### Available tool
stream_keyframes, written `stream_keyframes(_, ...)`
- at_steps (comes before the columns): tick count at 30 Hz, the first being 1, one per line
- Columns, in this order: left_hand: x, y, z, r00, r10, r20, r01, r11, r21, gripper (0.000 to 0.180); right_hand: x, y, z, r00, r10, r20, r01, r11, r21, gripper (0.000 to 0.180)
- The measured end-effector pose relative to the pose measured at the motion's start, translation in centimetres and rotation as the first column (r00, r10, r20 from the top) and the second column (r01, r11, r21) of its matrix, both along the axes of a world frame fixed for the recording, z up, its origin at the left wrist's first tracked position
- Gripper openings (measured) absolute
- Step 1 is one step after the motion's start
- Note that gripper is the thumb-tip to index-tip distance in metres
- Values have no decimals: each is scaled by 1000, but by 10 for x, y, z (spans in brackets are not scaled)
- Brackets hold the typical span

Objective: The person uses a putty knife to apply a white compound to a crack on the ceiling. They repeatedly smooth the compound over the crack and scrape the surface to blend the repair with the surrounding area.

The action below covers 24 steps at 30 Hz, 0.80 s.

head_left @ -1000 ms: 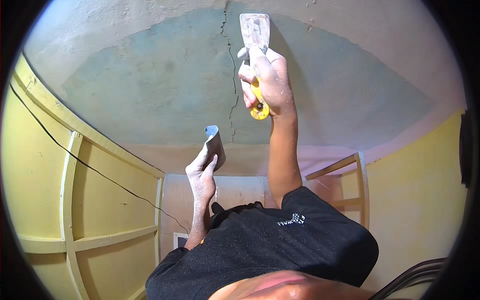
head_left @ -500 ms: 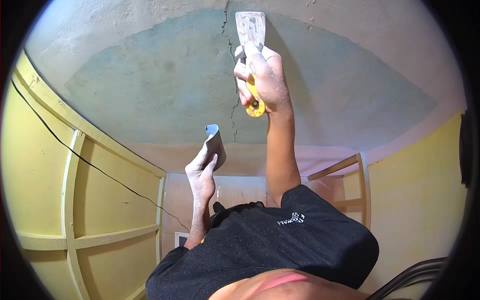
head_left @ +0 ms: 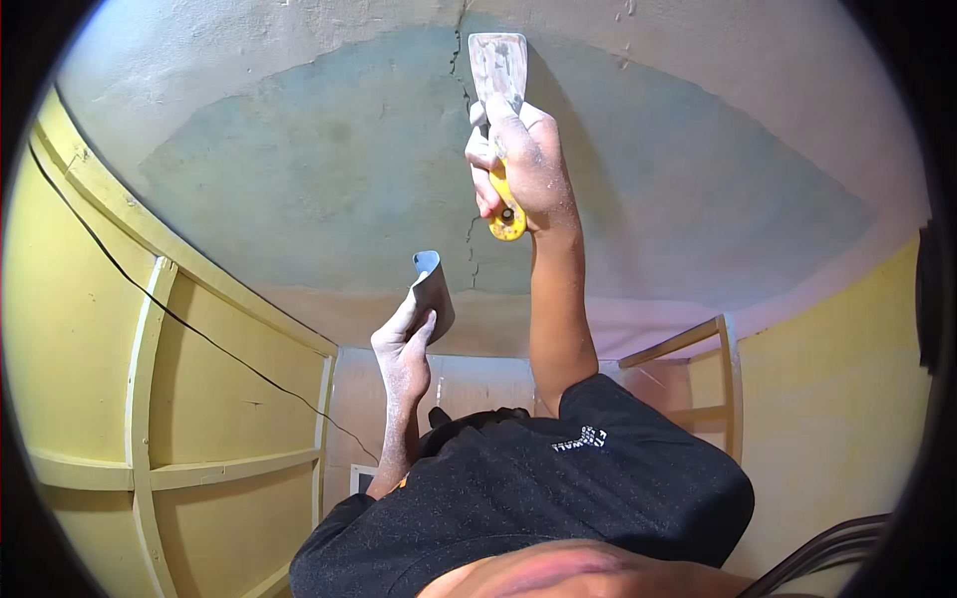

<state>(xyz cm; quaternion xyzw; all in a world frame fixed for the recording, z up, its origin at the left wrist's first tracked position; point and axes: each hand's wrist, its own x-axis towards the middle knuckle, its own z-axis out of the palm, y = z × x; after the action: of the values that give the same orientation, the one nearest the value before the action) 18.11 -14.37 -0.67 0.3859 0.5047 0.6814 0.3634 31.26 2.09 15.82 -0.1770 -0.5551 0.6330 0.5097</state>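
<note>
My right hand is raised high, its fingers wrapped round the yellow handle of a putty knife. The broad blade is smeared with whitish paste and points away from me. It lies at or close to a blue-grey patched surface, beside a dark jagged crack; whether it touches cannot be told. Lower and to the left, my left hand pinches a bent grey sheet with a bluish inner face, its kind unclear. White dust coats both hands.
Yellow panelling with wooden battens stands on the left, a thin black cable running across it. At the right are a wooden frame and a yellow wall. Dark cables curve in at the lower right corner.
The whole view has shifted slightly, so the surface sits a little lower in it. Against the crack, the putty knife has edged slightly left. Both hands keep their grips.
</note>
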Motion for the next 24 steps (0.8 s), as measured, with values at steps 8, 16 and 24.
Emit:
stream_keyframes(8,-6,2,-3,995,-86,58,88,996,-23,46,-6,-4,-2,999,-52,3,52,998,-27,34)
stream_keyframes(16,-4,4,-4,998,-48,44,50,998,-43,47,3,-6,2,997,-77,-17,76,997,-30,33)
stream_keyframes(24,-4,6,-2,992,-111,58,112,993,-25,47,-9,-6,1,983,-183,-6,183,983,14,36)
